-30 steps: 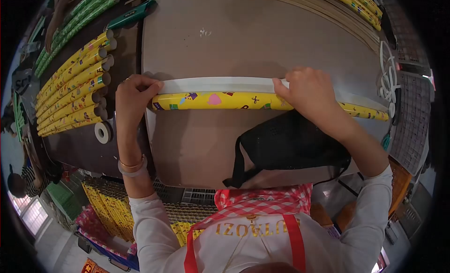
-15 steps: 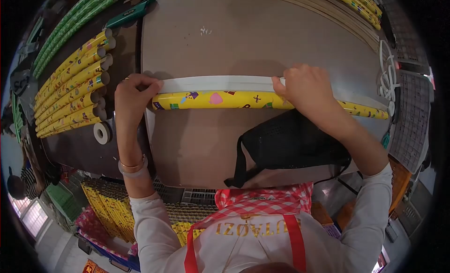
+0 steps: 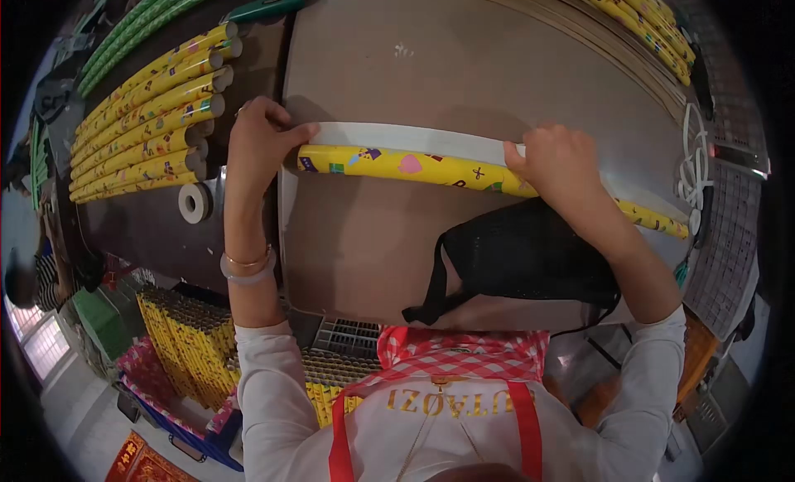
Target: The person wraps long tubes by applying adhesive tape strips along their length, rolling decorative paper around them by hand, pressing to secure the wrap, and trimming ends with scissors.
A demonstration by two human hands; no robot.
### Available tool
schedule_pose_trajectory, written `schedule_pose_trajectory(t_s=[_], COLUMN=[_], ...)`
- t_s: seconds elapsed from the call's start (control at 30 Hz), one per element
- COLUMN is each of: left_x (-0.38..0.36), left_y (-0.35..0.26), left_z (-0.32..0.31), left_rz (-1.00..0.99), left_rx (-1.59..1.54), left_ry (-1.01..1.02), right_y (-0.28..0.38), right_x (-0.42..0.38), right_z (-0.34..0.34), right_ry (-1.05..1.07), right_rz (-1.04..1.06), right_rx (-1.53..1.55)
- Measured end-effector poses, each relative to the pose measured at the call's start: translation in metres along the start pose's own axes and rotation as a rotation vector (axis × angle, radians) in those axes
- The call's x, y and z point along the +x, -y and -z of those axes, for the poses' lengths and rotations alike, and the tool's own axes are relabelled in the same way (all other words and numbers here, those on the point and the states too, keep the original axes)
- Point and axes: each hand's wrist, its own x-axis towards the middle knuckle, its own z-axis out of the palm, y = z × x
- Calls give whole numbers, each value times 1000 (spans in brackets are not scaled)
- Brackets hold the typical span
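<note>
A long yellow patterned tube [image 3: 410, 166] lies across the brown board [image 3: 373, 242], with a white strip [image 3: 406, 137] running along its far edge. My left hand [image 3: 263, 138] pinches the strip's left end between thumb and index finger, just beyond the tube's left end. Closed over the strip and the tube's far side, my right hand [image 3: 559, 161] sits right of centre, its fingers curled down. Nearer my body, a black fabric bag [image 3: 530, 254] with a strap rests on the board, partly under my right forearm.
Yellow tubes [image 3: 157, 122] lie stacked at the left, near a tape roll [image 3: 194, 203] and a green tool [image 3: 273, 3]. Green tubes are behind them. Thin strips [image 3: 580, 31] and more yellow tubes [image 3: 646, 26] lie at the back right; white cords [image 3: 694, 163] hang at the right.
The view has shifted, so the board, tube and both hands appear further right. Both hands keep their places on the strip and tube.
</note>
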Motion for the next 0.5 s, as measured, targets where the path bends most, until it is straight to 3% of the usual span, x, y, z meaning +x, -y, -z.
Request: schedule_pose_trajectory(t_s=[0.4, 0.47, 0.5], left_x=[11, 0, -5], left_y=[19, 9, -3], left_z=[14, 11, 8], left_rz=[-92, -122, -207], left_rx=[-204, -211, -89], left_ry=[125, 52, -147], right_y=[1, 0, 0], right_x=[3, 4, 5], right_z=[-4, -4, -3], right_ry=[-8, 12, 9], right_rz=[-67, -65, -73], right_rx=[-49, -40, -44])
